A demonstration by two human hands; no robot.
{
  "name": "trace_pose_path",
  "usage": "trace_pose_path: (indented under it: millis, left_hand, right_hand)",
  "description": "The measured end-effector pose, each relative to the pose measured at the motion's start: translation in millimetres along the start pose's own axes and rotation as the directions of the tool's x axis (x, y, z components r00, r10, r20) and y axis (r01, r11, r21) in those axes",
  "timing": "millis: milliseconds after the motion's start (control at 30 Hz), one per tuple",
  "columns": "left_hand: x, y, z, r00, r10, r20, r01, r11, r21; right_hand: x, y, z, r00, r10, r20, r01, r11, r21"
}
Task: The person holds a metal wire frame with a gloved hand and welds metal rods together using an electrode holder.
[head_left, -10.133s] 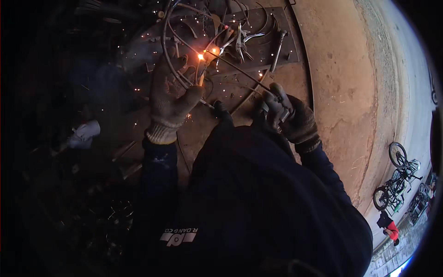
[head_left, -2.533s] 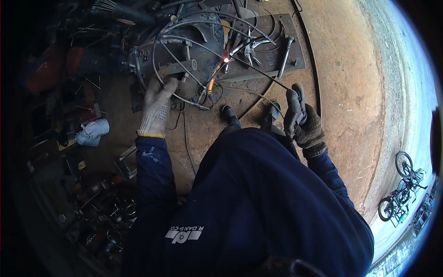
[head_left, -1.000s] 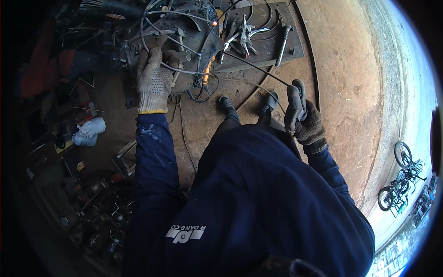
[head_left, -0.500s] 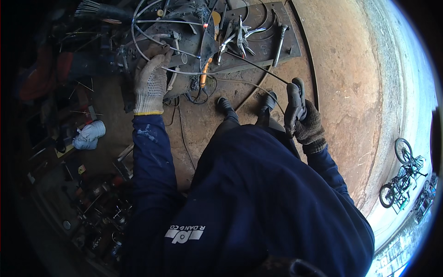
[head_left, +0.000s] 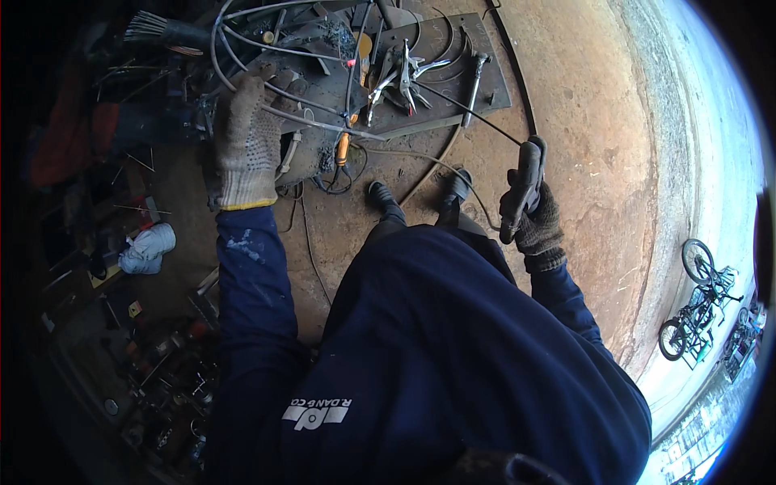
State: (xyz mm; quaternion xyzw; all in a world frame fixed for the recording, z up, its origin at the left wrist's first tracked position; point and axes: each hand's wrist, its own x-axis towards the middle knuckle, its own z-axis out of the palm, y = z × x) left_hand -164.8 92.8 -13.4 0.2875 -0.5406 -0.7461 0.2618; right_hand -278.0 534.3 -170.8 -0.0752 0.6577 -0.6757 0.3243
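A round frame of bent metal rods (head_left: 319,124) rests over the cluttered work surface at the upper left. A small red glow (head_left: 351,62) shows at one of its rod joints. My left hand (head_left: 249,141), in a pale dotted work glove, is closed on the frame's near left side; its fingertips are partly hidden. My right hand (head_left: 540,222), in a brown knit glove, grips a dark welding electrode holder (head_left: 527,186). From the holder a thin electrode (head_left: 477,113) slants up and left, its far end over the pliers and away from the glowing joint.
On the steel plate (head_left: 477,81) lie locking pliers (head_left: 404,81) and a hammer (head_left: 475,90). An orange-handled tool (head_left: 343,149) hangs near the plate's edge. Cables (head_left: 428,167) cross the floor by my feet. A white cloth bundle (head_left: 148,248) lies left; a bicycle (head_left: 697,303) stands far right.
The electrode has moved right, farther from the frame. The frame has shifted slightly under my left hand, and the glow has turned redder. The whole view has shifted a little.
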Motion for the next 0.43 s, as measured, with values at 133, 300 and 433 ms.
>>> trace_pose_path:
  millis: [133,300,433]
  left_hand:
    - [-17.3,45.0,36.1,1.0,0.017,-0.013,-0.014,0.973,0.229]
    - [-27.6,61.8,52.9,1.0,0.002,-0.022,0.009,0.873,0.488]
    - [-30.2,67.5,54.8,0.999,0.006,-0.035,0.018,0.766,0.643]
  right_hand:
    - [5.6,-0.3,-8.8,0.998,-0.062,-0.034,0.057,0.99,-0.132]
    - [9.5,-0.4,-16.2,0.995,-0.052,-0.081,0.041,0.991,-0.129]
    - [8.3,4.4,-16.2,0.996,-0.06,-0.063,0.051,0.989,-0.136]
